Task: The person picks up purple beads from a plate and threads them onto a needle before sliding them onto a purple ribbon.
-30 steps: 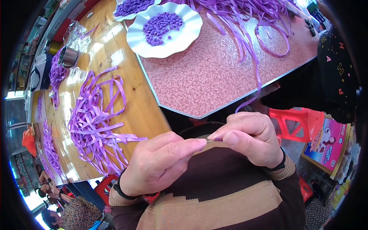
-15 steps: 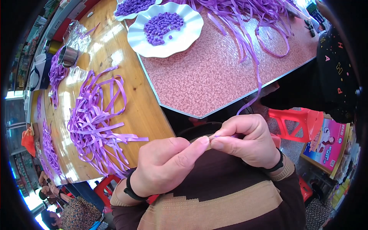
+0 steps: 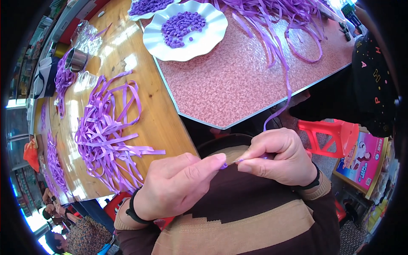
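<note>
In front of my chest my left hand point(image 3: 178, 180) is closed, thumb and forefinger pinching a small purple bead point(image 3: 223, 166). A thin metal needle point(image 3: 232, 162) spans the short gap to my right hand point(image 3: 280, 155), whose thumb and forefinger pinch its other end. A bit of purple shows at those right fingertips. From behind the right hand a purple ribbon point(image 3: 289, 87) runs up over the table edge to a large ribbon pile point(image 3: 272, 12). Whether the needle passes through the bead is hard to see. Loose purple beads point(image 3: 180, 27) lie on a white wavy-rimmed plate point(image 3: 212, 40).
The pink speckled table point(image 3: 212, 89) meets a wooden table point(image 3: 157, 114) bearing a heap of purple ribbons point(image 3: 102, 131). A metal cup point(image 3: 76, 60) stands farther left. At right are a red stool point(image 3: 327, 136) and a person in black clothing point(image 3: 369, 80).
My hands have drawn slightly apart, the left one shifting left and down. The needle and the purple bead now show between the fingertips.
</note>
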Available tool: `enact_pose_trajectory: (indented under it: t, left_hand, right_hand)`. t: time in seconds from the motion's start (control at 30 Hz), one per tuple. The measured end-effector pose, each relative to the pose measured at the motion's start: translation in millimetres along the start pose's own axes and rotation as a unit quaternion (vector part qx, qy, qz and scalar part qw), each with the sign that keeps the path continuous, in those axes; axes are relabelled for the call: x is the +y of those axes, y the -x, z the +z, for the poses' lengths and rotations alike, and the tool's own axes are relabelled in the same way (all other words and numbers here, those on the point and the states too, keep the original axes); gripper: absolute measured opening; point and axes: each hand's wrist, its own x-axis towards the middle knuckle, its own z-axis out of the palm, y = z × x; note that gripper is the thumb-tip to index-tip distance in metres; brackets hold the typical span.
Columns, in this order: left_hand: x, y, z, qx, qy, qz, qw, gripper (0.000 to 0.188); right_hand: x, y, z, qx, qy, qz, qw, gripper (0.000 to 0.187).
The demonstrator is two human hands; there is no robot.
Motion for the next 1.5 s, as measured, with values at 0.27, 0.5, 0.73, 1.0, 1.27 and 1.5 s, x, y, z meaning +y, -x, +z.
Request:
enact_pose_trajectory:
  t: [0.27, 0.5, 0.73, 1.0, 1.27, 1.5]
  left_hand:
    - [0.9, -2.9, -7.5, -0.036, 0.003, -0.024, 0.999, 0.027]
    - [2.2, -9.9, -11.2, -0.083, -0.083, -0.021, 0.993, 0.024]
    - [5.7, -11.4, -0.5, -0.049, -0.058, -0.067, 0.995, 0.016]
    - [4.9, -14.0, 0.5, -0.064, -0.052, -0.048, 0.995, 0.014]
    - [6.0, -14.9, -4.2, -0.098, -0.113, -0.030, 0.988, 0.013]
    - [4.1, -13.4, -2.5, -0.081, -0.089, -0.040, 0.992, 0.013]
  right_hand:
    - [3.4, -1.3, -2.0, -0.034, 0.024, -0.008, 0.999, 0.009]
    - [5.9, -4.3, -5.9, -0.033, 0.087, -0.067, 0.993, 0.009]
    - [17.6, -4.3, -7.8, -0.014, 0.087, -0.116, 0.989, 0.010]
    - [16.1, -0.1, -9.6, -0.045, 0.053, -0.058, 0.996, 0.009]
    - [8.8, 1.1, -6.8, -0.065, 0.066, -0.015, 0.996, 0.029]
    - [13.4, -0.7, -2.6, -0.130, 0.037, -0.003, 0.991, 0.038]
